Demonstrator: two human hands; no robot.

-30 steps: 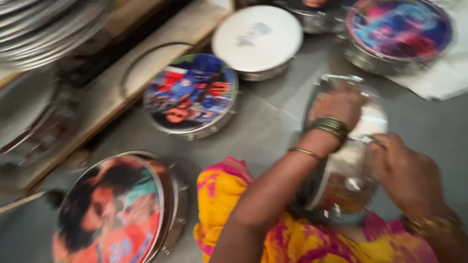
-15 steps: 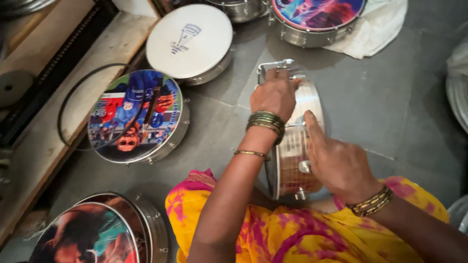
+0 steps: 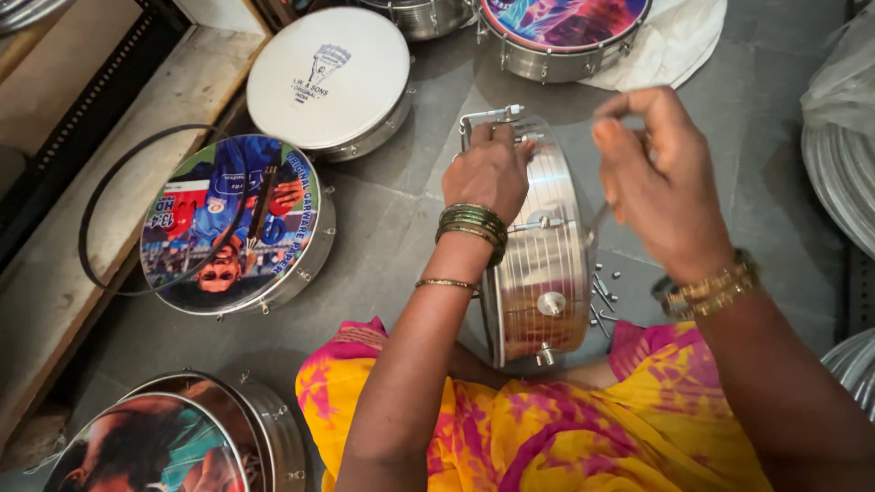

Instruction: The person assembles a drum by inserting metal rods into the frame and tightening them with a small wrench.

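A shiny steel drum shell stands on edge on the floor, against my lap in the pink and yellow cloth. My left hand, green bangles at the wrist, grips its top rim beside a tension hook. My right hand is raised to the right of the shell and off it. Its thumb and forefinger are pinched together; blur hides whether anything small sits between them. Several loose bolts lie on the floor just right of the shell.
A white-headed drum and a picture-printed drum under a black hoop lie to the left. Another printed drum is at the bottom left, one more at the top. Steel rims are stacked at the right.
My right hand has lifted off the side of the shell and now hovers pinched above it. My left hand has stayed on the rim. The view has shifted slightly.
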